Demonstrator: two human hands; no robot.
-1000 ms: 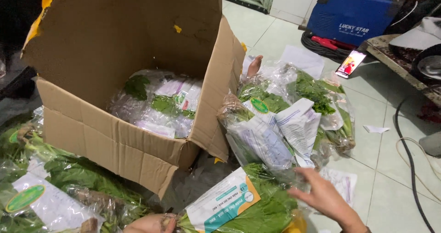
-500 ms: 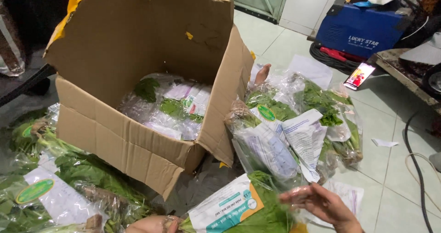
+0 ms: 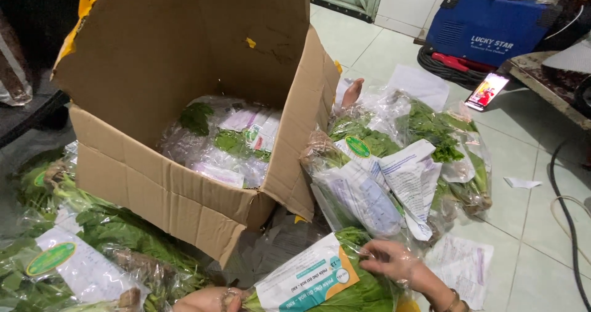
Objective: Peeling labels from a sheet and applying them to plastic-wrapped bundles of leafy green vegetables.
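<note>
A clear plastic bag of leafy greens with a white, teal and orange label (image 3: 317,281) lies at the bottom of the head view. My right hand (image 3: 394,261) rests on its upper right end, fingers curled over the plastic. My left hand (image 3: 206,300) grips the stem end at the bottom edge; only part of that hand shows. Just behind stands an open cardboard box (image 3: 184,189) with several bagged greens (image 3: 231,140) inside.
A heap of bagged greens with paper sheets (image 3: 394,170) lies right of the box, more bags (image 3: 80,250) at the left. A bare foot (image 3: 352,92) shows behind the box flap. Far right: a blue machine (image 3: 492,32), a phone (image 3: 487,92), a black cable (image 3: 563,207), tiled floor.
My right hand has moved left and down onto the labelled bag. The view has shifted, so the box sits a little further right in frame.
</note>
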